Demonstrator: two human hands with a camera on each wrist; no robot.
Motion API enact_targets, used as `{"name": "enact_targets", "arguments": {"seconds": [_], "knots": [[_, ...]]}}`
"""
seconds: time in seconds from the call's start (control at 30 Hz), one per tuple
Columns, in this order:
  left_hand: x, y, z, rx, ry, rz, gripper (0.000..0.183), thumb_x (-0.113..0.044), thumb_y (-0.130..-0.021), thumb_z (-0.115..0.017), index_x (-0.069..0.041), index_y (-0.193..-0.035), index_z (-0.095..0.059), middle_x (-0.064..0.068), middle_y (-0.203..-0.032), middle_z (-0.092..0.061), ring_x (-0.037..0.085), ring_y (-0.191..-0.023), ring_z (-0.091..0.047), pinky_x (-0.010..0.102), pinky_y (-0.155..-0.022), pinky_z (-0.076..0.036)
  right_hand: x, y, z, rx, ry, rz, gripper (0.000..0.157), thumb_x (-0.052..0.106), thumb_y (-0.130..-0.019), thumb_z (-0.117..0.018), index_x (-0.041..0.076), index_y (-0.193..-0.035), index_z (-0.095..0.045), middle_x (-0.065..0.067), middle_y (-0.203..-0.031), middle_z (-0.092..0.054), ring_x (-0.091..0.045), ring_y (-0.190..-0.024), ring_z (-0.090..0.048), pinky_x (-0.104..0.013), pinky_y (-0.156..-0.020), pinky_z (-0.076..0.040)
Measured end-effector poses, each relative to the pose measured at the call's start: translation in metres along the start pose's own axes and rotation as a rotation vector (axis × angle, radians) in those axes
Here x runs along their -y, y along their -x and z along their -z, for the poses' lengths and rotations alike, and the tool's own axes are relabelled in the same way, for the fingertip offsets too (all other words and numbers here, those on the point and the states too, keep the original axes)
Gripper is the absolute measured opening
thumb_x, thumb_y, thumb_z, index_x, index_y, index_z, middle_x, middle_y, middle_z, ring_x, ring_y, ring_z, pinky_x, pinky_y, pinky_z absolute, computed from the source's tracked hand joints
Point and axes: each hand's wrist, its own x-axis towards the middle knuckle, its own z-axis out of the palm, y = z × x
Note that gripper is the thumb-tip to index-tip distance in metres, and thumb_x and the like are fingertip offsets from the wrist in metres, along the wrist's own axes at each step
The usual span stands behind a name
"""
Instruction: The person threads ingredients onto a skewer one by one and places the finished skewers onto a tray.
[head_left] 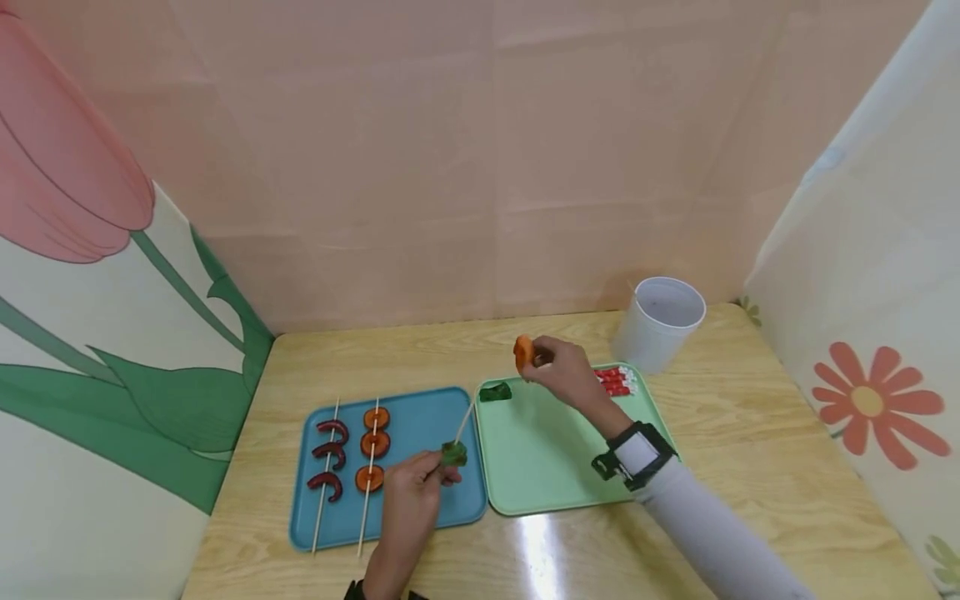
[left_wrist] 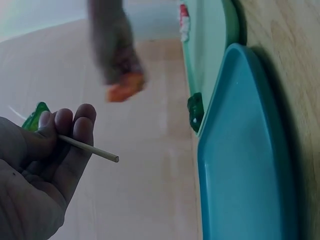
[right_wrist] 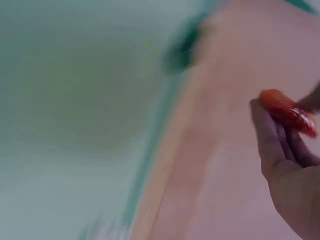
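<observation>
My left hand (head_left: 412,492) pinches a thin wooden skewer (left_wrist: 97,151) between thumb and fingers. A shiny green piece (head_left: 453,453) is threaded on that skewer, right by the fingertips, and the bare stick slants up to the right beyond it. My right hand (head_left: 564,371) holds a round orange-red slice (head_left: 524,354) by its edge, raised over the back edge of the green tray (head_left: 540,503). The right wrist view shows the same slice between thumb and fingers. Another green piece (head_left: 495,392) lies at that tray's back left corner.
The blue tray (head_left: 427,408) on the left bears two loaded skewers: one with dark red curved pieces (head_left: 327,481), one with orange slices (head_left: 370,478). Several red-and-white sticks (head_left: 615,381) lie at the green tray's back right. Behind them stands a white bucket (head_left: 656,329).
</observation>
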Motion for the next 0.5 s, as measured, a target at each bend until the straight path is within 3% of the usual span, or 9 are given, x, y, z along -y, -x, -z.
{"name": "enact_targets", "arguments": {"seconds": [0.1,0.2,0.33,0.5], "knots": [[0.0,0.001,-0.004,0.042,0.013,-0.01,0.021,0.015,-0.085,-0.069,-0.002,-0.089,-0.08,0.008,-0.075,-0.075,0.011,-0.065,-0.072,0.024,-0.058,-0.061,0.035,0.006,0.02,0.017,-0.425,-0.06,0.036,0.016,-0.099,-0.065,0.0,-0.131,-0.062,-0.011,-0.118,-0.066,-0.02,-0.102,-0.068,-0.026,-0.085,-0.062],[0.0,0.001,-0.008,0.082,0.011,-0.014,0.02,0.015,-0.086,-0.068,-0.002,-0.089,-0.08,0.009,-0.076,-0.076,0.011,-0.066,-0.072,0.025,-0.058,-0.062,0.064,0.013,0.037,0.077,-0.708,-0.046,0.041,0.016,-0.104,-0.061,-0.004,-0.139,-0.054,-0.008,-0.121,-0.065,-0.016,-0.106,-0.072,-0.027,-0.091,-0.062],[-0.001,0.001,-0.012,0.104,-0.003,-0.018,0.019,0.013,-0.088,-0.067,-0.001,-0.089,-0.08,0.01,-0.077,-0.076,0.009,-0.066,-0.072,0.026,-0.058,-0.062,0.088,0.023,0.05,0.11,-0.843,-0.005,0.035,0.016,-0.105,-0.06,-0.002,-0.135,-0.057,-0.006,-0.117,-0.067,-0.018,-0.104,-0.075,-0.029,-0.092,-0.062],[-0.002,0.001,-0.016,0.116,-0.009,-0.003,0.018,0.011,-0.089,-0.067,-0.002,-0.088,-0.08,0.011,-0.077,-0.076,0.006,-0.065,-0.07,0.03,-0.057,-0.062,0.101,0.033,0.055,0.132,-0.892,0.021,0.03,0.014,-0.105,-0.059,0.0,-0.131,-0.059,-0.008,-0.116,-0.068,-0.021,-0.103,-0.075,-0.032,-0.092,-0.062]]}}
